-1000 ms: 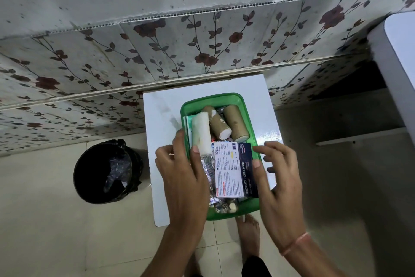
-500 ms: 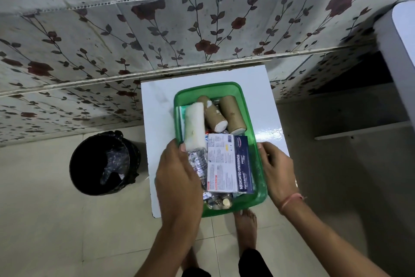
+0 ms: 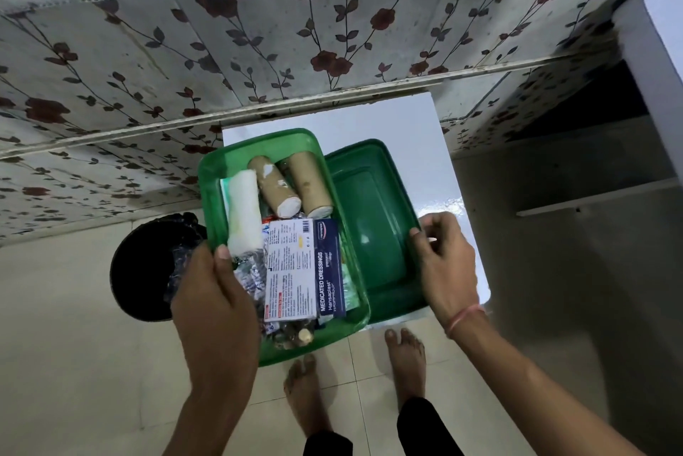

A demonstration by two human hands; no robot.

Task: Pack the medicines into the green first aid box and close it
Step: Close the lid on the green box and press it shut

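Note:
The green first aid box (image 3: 211,178) is held up and to the left of the white table (image 3: 388,122), with my left hand (image 3: 214,304) gripping its left rim, thumb inside. In it lie a white gauze roll (image 3: 244,215), two brown bandage rolls (image 3: 273,185), a medicated dressings pack (image 3: 306,270), blister strips (image 3: 251,274) and small vials (image 3: 295,335). The dark green lid (image 3: 373,219) lies flat on the table, partly under the box. My right hand (image 3: 443,259) pinches the lid's right edge.
A black bin (image 3: 144,267) stands on the tiled floor to the left, partly under the box. A floral wall runs right behind the table. White furniture (image 3: 661,48) rises at the right edge. My bare feet (image 3: 306,392) stand below the table's front edge.
The box has been lifted and shifted left by my left hand, uncovering the green lid beneath it. My right hand left the box's right rim and took the lid's edge.

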